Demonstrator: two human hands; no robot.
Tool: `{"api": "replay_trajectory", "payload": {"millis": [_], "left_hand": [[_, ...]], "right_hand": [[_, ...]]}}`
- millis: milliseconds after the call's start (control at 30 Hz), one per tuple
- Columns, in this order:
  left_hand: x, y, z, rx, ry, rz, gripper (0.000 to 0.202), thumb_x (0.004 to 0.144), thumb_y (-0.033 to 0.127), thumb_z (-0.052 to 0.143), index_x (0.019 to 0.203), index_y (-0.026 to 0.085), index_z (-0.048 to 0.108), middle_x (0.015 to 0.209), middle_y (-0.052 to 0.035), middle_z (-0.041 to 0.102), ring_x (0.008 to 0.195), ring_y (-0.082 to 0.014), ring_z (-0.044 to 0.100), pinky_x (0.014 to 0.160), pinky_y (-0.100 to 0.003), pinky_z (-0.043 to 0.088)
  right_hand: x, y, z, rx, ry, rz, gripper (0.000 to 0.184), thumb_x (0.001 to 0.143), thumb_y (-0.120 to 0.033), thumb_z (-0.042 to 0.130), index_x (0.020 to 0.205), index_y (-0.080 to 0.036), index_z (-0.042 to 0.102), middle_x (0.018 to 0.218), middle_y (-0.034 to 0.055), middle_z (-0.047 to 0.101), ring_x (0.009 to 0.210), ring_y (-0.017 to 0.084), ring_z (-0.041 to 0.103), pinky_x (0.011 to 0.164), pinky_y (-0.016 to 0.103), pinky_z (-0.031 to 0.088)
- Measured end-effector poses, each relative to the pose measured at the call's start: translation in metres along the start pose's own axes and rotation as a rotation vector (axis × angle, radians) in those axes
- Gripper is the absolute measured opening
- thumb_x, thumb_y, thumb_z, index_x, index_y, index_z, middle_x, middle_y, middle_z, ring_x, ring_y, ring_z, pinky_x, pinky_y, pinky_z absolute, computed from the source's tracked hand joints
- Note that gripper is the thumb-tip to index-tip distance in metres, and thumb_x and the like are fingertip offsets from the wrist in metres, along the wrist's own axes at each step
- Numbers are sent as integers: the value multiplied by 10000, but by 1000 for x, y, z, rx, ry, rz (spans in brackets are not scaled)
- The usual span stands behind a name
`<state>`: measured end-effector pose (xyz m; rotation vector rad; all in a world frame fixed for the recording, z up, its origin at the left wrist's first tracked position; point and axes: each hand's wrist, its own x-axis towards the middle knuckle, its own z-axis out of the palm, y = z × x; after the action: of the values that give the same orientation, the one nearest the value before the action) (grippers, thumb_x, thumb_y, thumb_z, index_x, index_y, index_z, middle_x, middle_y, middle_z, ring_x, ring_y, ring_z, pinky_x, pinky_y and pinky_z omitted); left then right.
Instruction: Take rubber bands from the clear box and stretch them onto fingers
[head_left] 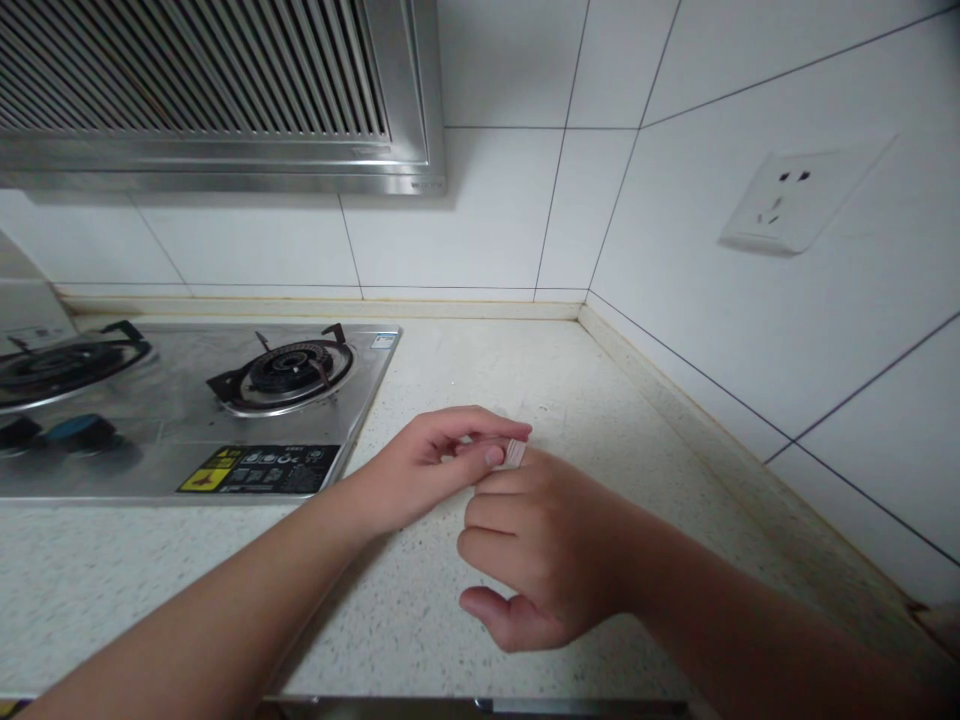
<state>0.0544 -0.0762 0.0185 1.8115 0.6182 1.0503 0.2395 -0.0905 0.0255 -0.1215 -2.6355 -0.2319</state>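
Over the countertop, my left hand (442,465) reaches in with its thumb and fingers pinched around a small pale striped band (515,454). The band looks like a ring and sits around the far-side finger of my right hand (544,530). My right hand is back side up, its fingers curled in a loose fist and its thumb a little apart. Its palm and fingertips are hidden, and nothing shows in its grip. The hands touch at the band.
A steel gas stove (172,430) with two burners and knobs is set into the speckled countertop (420,600) on the left. Above it hangs a range hood (409,165). A white socket (784,200) is on the tiled right wall (862,400).
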Motion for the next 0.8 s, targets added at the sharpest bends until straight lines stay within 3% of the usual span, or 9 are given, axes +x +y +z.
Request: {"api": "replay_trajectory", "payload": {"millis": [100,233,333,433,500,633,800], "left_hand": [[0,2,1,-8,-45,11,209,987,255,622,1152,210,741,1097,-60,727,1025,-197,658,908,-313,503],[-1,0,0,5,-18,4,208,1002,266,586,1119,206,748,1057,-55,740,994,-197,662,899,-319,502],[0,-5,-3,46,75,-17,228,1013,288,559,1151,209,723,1065,-54,734,962,-190,658,811,-296,515],[3,-9,-9,155,215,-34,214,1014,288,541,1117,197,705,1039,-54,719,924,-185,645,718,-277,500],[5,-11,-15,296,262,-37,196,1009,270,533,1062,190,704,1018,-52,711,935,-189,638,738,-287,485],[6,-14,-28,634,186,-25,177,986,231,537,1011,192,708,978,-48,677,900,-190,612,712,-290,456],[7,-21,-32,747,24,-23,189,975,235,536,1020,192,714,948,-52,639,878,-194,608,746,-303,478]], "right_hand": [[1,-1,2,26,-26,-10,227,791,-321,594,609,-187,582,577,-5,535,551,160,422,550,350,275],[2,-2,0,8,-52,9,253,810,-347,591,612,-191,571,576,-4,536,554,164,438,569,351,313],[-2,6,-7,9,-56,48,239,860,-304,568,654,-182,583,627,3,577,612,167,502,720,381,420],[-10,23,-14,68,40,181,143,919,-235,539,937,-160,659,844,40,687,827,205,620,883,420,442],[-17,36,-15,139,61,331,224,932,-225,546,1130,-159,626,1070,81,695,1002,223,623,902,408,455],[-29,58,-12,126,34,448,296,928,-246,576,1207,-152,612,1115,112,675,1040,250,600,924,435,465],[-38,71,-4,155,31,483,326,898,-225,602,1214,-147,609,1164,124,654,1076,259,583,953,456,468]]}}
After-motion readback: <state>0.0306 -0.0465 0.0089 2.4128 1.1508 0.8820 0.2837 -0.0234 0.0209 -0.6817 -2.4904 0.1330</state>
